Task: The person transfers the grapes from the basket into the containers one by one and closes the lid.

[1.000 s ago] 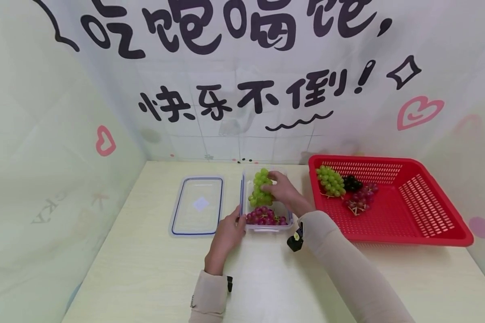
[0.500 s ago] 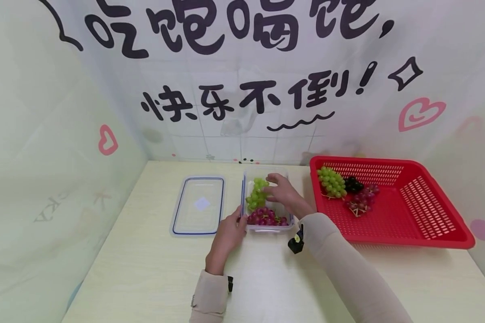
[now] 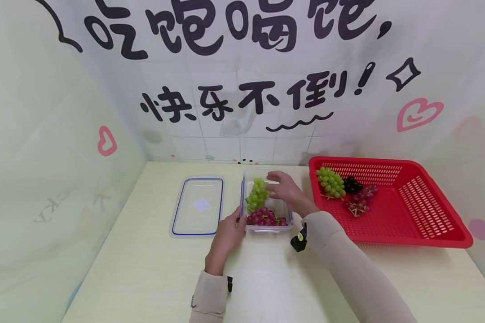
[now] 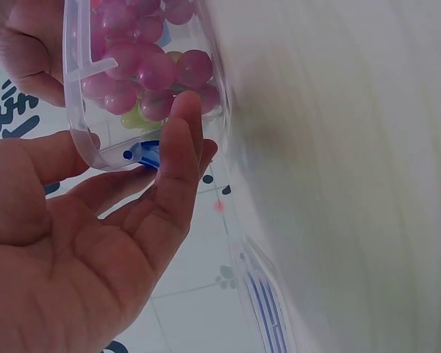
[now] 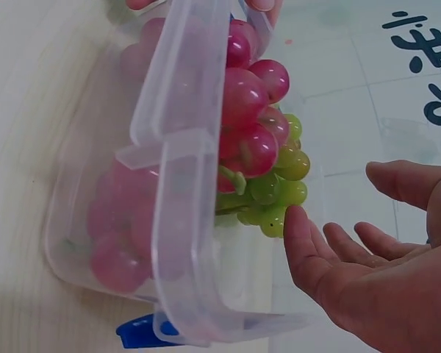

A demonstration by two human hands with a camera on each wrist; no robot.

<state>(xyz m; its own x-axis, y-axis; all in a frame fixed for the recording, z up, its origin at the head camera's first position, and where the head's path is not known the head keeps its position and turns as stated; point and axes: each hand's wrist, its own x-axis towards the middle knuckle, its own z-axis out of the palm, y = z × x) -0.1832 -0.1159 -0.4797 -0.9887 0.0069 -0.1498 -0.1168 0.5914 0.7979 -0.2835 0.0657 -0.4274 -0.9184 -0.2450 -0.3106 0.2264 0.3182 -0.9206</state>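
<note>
green grapes (image 3: pixel 257 194) lie in the clear box (image 3: pixel 284 220), just beside the open right grip (image 3: pixel 284 190).

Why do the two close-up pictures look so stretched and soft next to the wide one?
Head view: even, soft light, sharp, with slight wide-angle bending at the edges. Left wrist view: the table is a pale blur beside the left hand. Right wrist view: the clear container looms, curved by the lens, its rim soft; the green grapes are sharper.

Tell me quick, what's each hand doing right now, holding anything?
Left hand: open, fingers resting against the near corner of the clear box.
Right hand: open, holding nothing, fingertips at the green grapes in the box.
</note>
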